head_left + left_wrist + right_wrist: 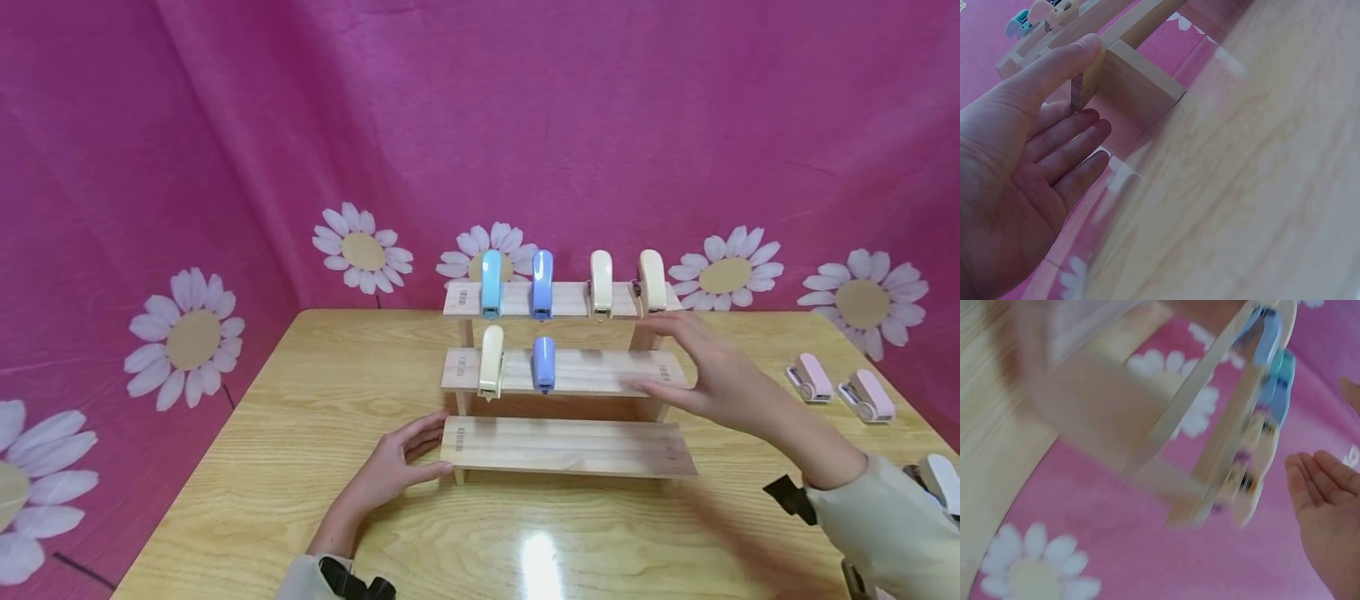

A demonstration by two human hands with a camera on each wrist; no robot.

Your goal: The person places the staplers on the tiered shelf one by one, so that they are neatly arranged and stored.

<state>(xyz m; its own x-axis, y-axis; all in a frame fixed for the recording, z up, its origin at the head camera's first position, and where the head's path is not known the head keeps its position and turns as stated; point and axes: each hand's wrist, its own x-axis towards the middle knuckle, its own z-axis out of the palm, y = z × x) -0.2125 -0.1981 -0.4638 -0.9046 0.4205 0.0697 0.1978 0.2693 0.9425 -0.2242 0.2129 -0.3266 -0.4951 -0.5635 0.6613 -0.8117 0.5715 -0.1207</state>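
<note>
A three-tier wooden rack stands on the table with upright staplers on its upper two tiers. On top are a light blue stapler, a blue stapler and two cream staplers; the middle tier bears a cream stapler and a blue one. My left hand touches the left end of the lowest shelf, thumb at its front corner, fingers fairly straight. Beside the rack's right end, my right hand holds nothing, thumb and fingers spread apart. The right wrist view shows its palm clear of the staplers.
Two pink staplers lie on the table to the right of the rack. A white stapler is partly hidden by my right sleeve. Behind the table hangs a magenta cloth with daisies.
</note>
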